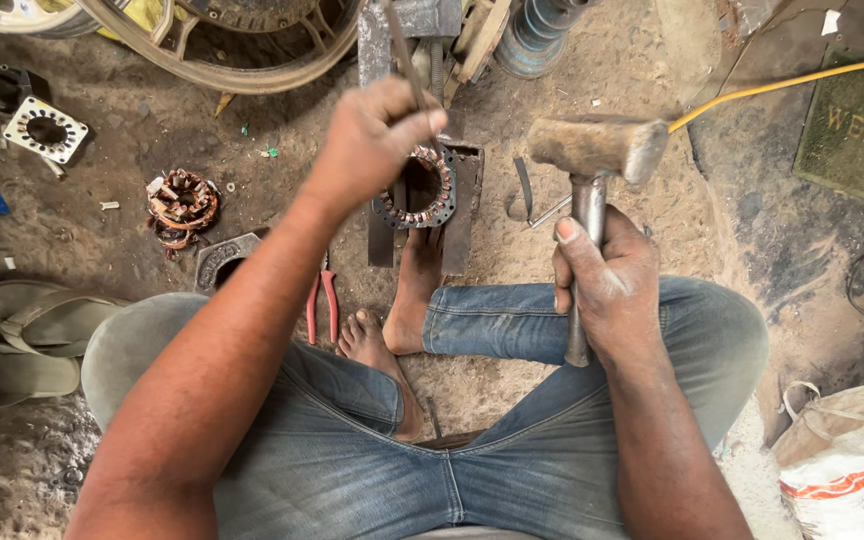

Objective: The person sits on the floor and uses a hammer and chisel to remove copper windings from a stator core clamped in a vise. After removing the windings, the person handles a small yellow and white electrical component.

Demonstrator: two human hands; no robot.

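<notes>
- Stator ring [414,190], dark w/ copper windings round its inner edge, lies flat on a metal block [457,215] on the dirt floor, just ahead of your bare foot [414,290].
- Your left hand [374,140] is curled tight round a thin metal rod [404,55], fingers pressed together, rod tip hidden behind the knuckles at the stator's top edge.
- Your right hand [607,280] wraps the handle of a heavy hammer [597,148], fingers closed, thumb up along the shaft; hammer head is up, to the right of the stator and apart from it.
- Risk: the hammer head looks motion-blurred. A glancing blow could slip off the narrow rod end and land on your left knuckles.
- Risk: your toes sit right against the block; the rod could skid off the ring, or the stator could hop, toward the foot.
- Risk: off-angle rod could gouge the laminations rather than the windings.
- Signs, pkgs: a dark green rectangular doormat [857,130] w/ pale lettering lies far right of the stator; a white woven sack [852,460] w/ a red-orange stripe sits right and well nearer you.
- Also: red-handled pliers [322,305] just left of the foot; a pulled copper coil bundle [182,205] left of the stator; a yellow cable [782,88] runs past the hammer.
</notes>
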